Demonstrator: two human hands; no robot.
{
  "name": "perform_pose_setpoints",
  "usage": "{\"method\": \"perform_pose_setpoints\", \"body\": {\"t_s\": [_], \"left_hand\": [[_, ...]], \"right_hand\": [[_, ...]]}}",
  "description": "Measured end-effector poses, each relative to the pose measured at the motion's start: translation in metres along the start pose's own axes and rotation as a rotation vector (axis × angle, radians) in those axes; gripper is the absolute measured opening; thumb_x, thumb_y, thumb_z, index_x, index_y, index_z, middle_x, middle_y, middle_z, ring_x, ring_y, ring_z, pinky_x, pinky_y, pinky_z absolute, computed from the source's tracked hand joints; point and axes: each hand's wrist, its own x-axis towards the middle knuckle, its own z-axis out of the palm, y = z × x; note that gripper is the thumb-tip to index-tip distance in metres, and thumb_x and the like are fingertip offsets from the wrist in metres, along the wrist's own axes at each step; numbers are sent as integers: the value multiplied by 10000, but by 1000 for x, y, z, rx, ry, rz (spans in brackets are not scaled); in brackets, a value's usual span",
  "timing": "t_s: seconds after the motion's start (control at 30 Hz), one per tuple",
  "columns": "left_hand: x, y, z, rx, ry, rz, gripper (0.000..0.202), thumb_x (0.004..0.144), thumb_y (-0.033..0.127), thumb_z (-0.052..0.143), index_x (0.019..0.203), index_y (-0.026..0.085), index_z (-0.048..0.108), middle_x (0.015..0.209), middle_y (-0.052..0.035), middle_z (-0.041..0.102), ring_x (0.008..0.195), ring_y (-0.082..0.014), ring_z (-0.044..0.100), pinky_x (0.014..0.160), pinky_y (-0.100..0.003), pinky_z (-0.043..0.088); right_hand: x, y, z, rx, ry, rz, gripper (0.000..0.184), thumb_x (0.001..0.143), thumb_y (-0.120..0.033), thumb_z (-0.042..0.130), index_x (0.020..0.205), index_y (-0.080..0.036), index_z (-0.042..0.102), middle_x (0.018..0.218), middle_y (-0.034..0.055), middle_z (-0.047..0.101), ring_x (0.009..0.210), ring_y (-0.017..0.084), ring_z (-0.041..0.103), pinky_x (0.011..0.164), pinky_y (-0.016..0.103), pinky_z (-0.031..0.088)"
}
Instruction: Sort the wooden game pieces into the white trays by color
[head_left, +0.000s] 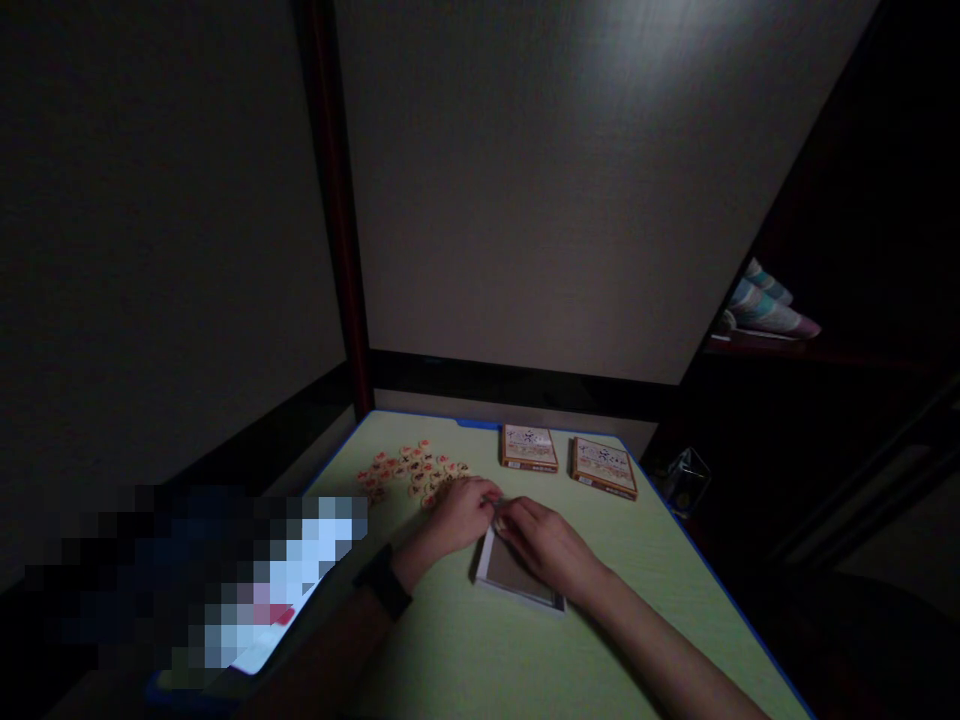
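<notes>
Both hands meet over the far left corner of an open shallow box (517,568) with white edges and a brown-grey inside. My left hand (461,512), with a dark watch (384,582) on its wrist, has its fingers closed at that corner. My right hand (551,548) reaches over the box, its fingertips pinched together against the left fingers. A small pale thing shows between the fingertips, too dim to name. Left of my hands lie many round Chinese chess pieces (412,466) with red or black characters, loosely scattered.
Two printed flat boxes (529,446) (603,467) lie at the back of the pale green table (420,640), which has a blue edge. A bright, partly pixelated screen (300,570) is at the left. Wall panels (525,200) rise behind; patterned fabric items (769,302) sit on a dark shelf at right.
</notes>
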Motion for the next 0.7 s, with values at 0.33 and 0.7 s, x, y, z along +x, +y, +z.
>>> {"method": "perform_pose_setpoints", "body": {"t_s": [0.33,0.7], "left_hand": [[-2,5,-3,-37,-68,19,377,728,66,467,939,175,761,951,-49,766,888,-178,686,843,-255,526],[-6,5,-4,-116,-135,-38,300,752,160,460,889,175,726,865,-26,710,661,-130,627,596,-205,495]], "right_hand": [[5,-5,3,25,-39,115,200,927,-141,548,1120,-151,601,1092,118,620,883,208,654,775,317,540],[1,12,-5,148,133,115,77,864,-167,659,866,-190,586,892,51,588,781,189,601,709,306,506]]}}
